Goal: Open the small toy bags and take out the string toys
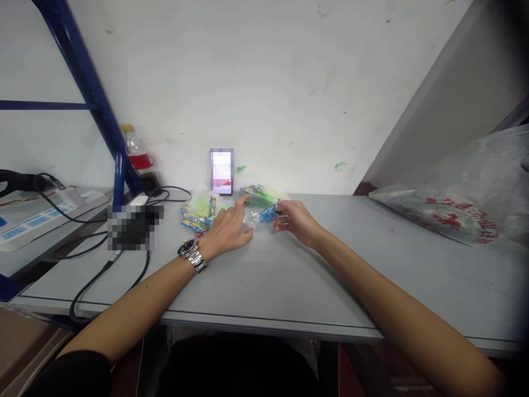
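Near the back of the grey table, my right hand (298, 220) pinches the edge of a small clear plastic bag (266, 215) with something blue inside. My left hand (227, 230), a steel watch on its wrist, is just left of that bag with thumb and index finger apart; its other fingers are partly hidden. Beside the left hand lies a clear packet (198, 214) with a colourful dotted border and yellow-green contents. Behind both hands sits a fanned pile of green and clear packets (260, 196).
A phone (222, 171) leans upright on the wall. On the left are a cola bottle (139, 157), black cables (147, 264), a white power strip (41, 220) and a blue metal frame (78, 60). A large plastic bag (458, 204) with red print lies at right.
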`<state>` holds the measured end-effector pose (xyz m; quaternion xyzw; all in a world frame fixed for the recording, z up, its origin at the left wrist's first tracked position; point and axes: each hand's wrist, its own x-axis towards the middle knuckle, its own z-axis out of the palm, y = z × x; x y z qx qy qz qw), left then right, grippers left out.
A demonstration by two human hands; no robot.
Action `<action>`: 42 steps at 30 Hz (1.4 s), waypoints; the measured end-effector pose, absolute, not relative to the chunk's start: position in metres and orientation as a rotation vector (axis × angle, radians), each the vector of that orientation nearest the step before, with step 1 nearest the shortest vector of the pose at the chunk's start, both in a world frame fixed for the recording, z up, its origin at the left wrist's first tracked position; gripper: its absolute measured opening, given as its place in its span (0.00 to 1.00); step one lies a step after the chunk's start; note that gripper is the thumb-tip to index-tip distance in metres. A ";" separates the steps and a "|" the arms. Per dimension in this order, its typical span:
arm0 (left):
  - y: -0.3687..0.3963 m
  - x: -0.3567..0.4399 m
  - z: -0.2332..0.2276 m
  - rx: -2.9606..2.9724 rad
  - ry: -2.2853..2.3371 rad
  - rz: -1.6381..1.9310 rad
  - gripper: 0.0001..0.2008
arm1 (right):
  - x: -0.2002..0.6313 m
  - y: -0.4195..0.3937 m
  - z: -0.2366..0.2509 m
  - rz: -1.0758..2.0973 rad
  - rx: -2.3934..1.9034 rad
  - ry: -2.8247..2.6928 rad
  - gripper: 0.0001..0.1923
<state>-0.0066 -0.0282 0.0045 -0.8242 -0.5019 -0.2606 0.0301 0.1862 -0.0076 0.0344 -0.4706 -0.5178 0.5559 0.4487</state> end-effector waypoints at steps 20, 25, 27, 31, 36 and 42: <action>-0.026 -0.004 -0.005 -2.463 -1.197 -0.740 0.33 | 0.175 -0.021 0.030 1.322 -1.247 -1.645 0.17; -0.030 -0.001 -0.003 -2.411 -1.153 -0.708 0.30 | 0.169 -0.030 0.034 1.353 -1.288 -1.701 0.17; -0.030 -0.001 -0.003 -2.400 -1.139 -0.696 0.30 | 0.171 -0.030 0.036 1.345 -1.294 -1.737 0.18; -0.028 -0.004 -0.004 -2.390 -1.123 -0.719 0.30 | 0.177 -0.025 0.040 1.279 -1.304 -1.734 0.17; -0.027 -0.005 -0.004 -2.386 -1.135 -0.727 0.32 | 0.178 -0.024 0.039 1.314 -1.316 -1.739 0.08; -0.031 -0.003 -0.001 -2.402 -1.160 -0.679 0.33 | 0.170 -0.031 0.034 1.368 -1.270 -1.735 0.13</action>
